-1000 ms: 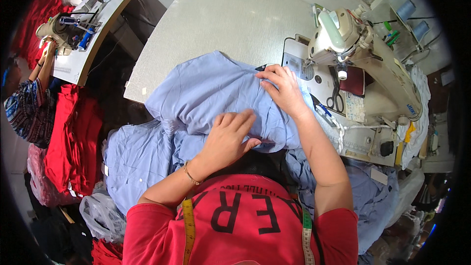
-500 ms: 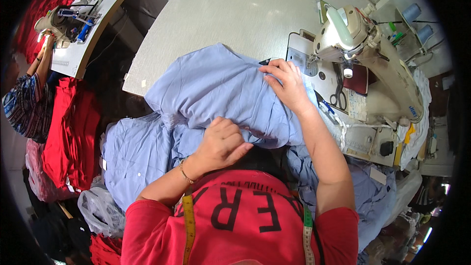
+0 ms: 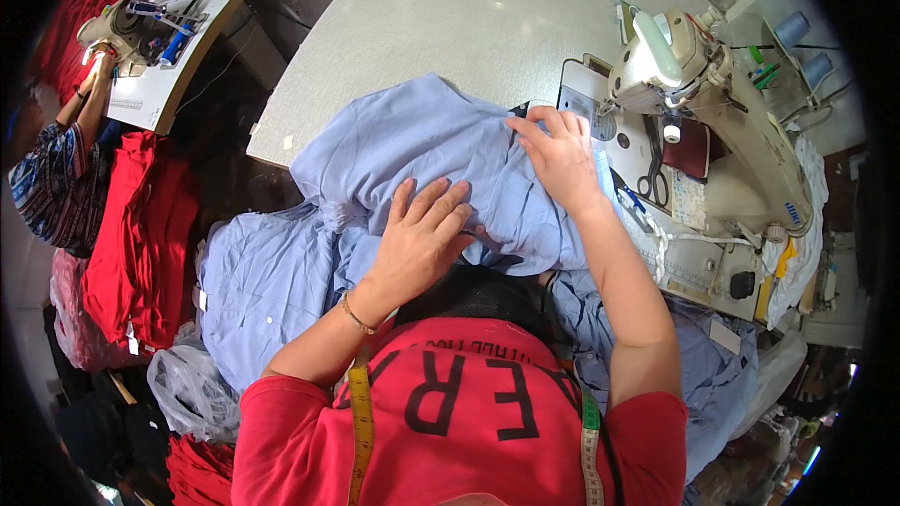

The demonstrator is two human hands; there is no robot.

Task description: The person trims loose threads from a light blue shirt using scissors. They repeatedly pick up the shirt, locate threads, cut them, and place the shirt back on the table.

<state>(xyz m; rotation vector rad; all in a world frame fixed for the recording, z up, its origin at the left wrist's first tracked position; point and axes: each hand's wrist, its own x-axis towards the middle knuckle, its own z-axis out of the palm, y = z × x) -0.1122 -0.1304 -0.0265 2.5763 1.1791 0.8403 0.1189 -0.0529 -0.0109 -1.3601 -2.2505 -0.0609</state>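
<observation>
A light-blue garment (image 3: 422, 131) lies bunched across the front of the sewing table and hangs over its edge toward me. My left hand (image 3: 422, 230) rests on its near part, fingers stretched out and spread on the cloth. At its right end, my right hand (image 3: 562, 155) has bent fingers and thumb closed on the fabric, beside a small dark patch (image 3: 536, 108). Just right of that hand stands the sewing machine (image 3: 656, 66), its needle area apart from my fingers. The cloth under both palms is hidden.
Black scissors (image 3: 653, 173) and a dark red piece (image 3: 686, 150) lie by the machine. More blue garments (image 3: 262, 290) pile up at left. Red cloth (image 3: 131, 244) hangs farther left, near another person's hands (image 3: 98, 70) at a second machine (image 3: 117, 33).
My left hand has opened from a loose curl and moved slightly up, flattening onto the garment. My right hand stays at the cloth's right end. The view has shifted a little.
</observation>
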